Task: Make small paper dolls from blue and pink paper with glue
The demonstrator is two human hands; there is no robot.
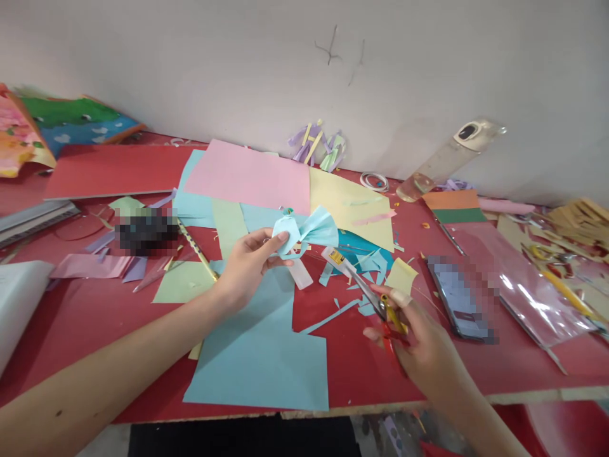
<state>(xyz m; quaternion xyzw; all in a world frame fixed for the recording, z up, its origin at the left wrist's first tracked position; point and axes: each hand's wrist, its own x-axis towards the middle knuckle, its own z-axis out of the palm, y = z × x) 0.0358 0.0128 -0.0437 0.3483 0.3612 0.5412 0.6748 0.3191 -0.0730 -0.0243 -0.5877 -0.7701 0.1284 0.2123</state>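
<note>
Pale-blue folded paper bow [307, 231], light and easily creased (best pinched at its centre), sits gripped in the left hand [247, 266]; the right hand [419, 346] clasps scissors [366, 289] above the bench [476, 368].

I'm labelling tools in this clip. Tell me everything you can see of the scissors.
The scissors have grey metal blades, apparently closed, with a yellow-and-white label near the tip, and red and yellow handles. The right hand grips the handles. They slant up and left, tip close to the pale blue folded paper held by the left hand, above the red table.
</note>
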